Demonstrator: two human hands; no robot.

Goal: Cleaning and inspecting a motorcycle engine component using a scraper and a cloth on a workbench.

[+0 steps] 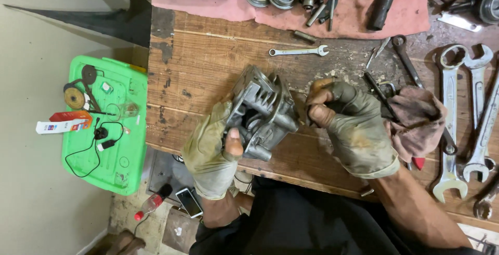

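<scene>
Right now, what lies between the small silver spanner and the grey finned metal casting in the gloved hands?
Head view: only bare, stained wooden benchtop separates the small silver spanner from the grey finned metal casting.

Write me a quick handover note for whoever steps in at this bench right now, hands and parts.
Left hand, gloved, grips the grey finned metal casting, held tilted just above the wooden bench.
Right hand, gloved, is closed beside the casting, with a dirty rag bunched behind it; whether it touches the casting cannot be told.
Large spanners lie to the right, a small spanner ahead, and bearings and round parts on the pink cloth at the back.
Done: casting is off the bench, in hand. Left: it looks grimy, so cleaning probably continues.
</scene>
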